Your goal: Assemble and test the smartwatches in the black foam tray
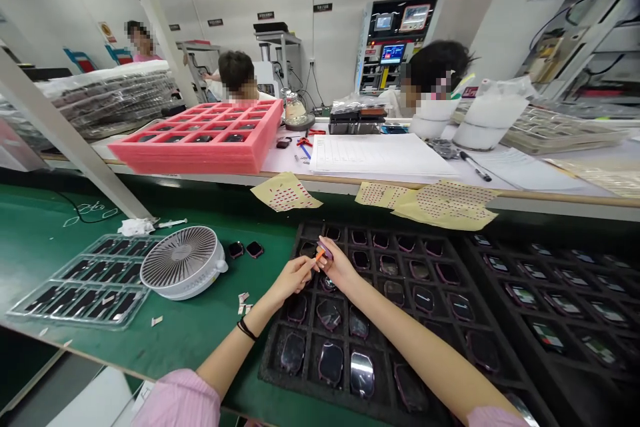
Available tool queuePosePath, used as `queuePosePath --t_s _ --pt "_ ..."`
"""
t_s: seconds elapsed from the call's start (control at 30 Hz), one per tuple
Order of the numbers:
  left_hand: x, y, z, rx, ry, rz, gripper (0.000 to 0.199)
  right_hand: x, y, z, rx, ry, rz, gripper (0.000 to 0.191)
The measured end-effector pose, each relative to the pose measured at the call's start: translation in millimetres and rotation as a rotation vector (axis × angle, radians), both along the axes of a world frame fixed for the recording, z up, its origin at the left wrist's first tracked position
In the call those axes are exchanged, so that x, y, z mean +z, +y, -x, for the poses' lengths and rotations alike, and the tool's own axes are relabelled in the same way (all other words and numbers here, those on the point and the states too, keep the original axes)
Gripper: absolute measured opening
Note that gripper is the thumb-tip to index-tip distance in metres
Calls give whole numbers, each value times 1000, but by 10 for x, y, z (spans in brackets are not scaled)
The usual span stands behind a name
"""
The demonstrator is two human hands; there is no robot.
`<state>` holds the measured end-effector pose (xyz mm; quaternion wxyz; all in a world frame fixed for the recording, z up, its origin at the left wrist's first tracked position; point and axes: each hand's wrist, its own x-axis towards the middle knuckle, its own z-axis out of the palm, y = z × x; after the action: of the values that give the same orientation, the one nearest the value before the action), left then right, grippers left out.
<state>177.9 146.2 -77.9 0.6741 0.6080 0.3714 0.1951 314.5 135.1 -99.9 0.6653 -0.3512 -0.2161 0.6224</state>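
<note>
My right hand (340,268) is closed around a small purple-edged watch body (326,250), tilted up above a black foam tray (313,373). My left hand (294,277) pinches a small orange strip (319,256) against that watch body; its exact kind is too small to tell. Both hands meet over the upper left part of the tray. Beneath them, square compartments hold several dark-screened watch bodies (331,363). Fingers hide part of the held piece and some compartments.
A round fan (183,260) stands left on the green bench (195,333), by a clear tray (30,312) of black strips. Two watch bodies (245,250) lie near it. Another foam tray (505,340) is right. A shelf edge (345,180) with pink foam (200,159) runs across; people sit beyond.
</note>
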Motion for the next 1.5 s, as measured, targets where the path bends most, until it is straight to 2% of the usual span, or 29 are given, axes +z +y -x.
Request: queuePosePath --t_s 0.27,0.57,0.77,0.93,1.0,1.17,1.33,1.5 --pt "0 -57 -32 55 4 4 48 -1 -29 13 42 106 10 39" --pt "30 -61 -9 81 14 -8 48 1 -32 -9 23 45 11 38" --pt "13 -33 26 43 -9 -5 50 69 -97 -21 19 -14 10 38" --pt "47 -96 31 59 -130 -34 49 166 -136 78 227 118 -13 50" --pt "82 -121 35 60 -164 -31 47 201 -146 117 250 207 -41 51" --pt "167 -103 56 82 -180 -22 47 279 -147 147 164 223 -65 47" --pt "213 -79 39 218 -153 -87 49 320 -172 188 -1 87 -83 20" --pt "229 -107 47 217 -179 -38 43 268 -216 264 -25 -162 -66 27"
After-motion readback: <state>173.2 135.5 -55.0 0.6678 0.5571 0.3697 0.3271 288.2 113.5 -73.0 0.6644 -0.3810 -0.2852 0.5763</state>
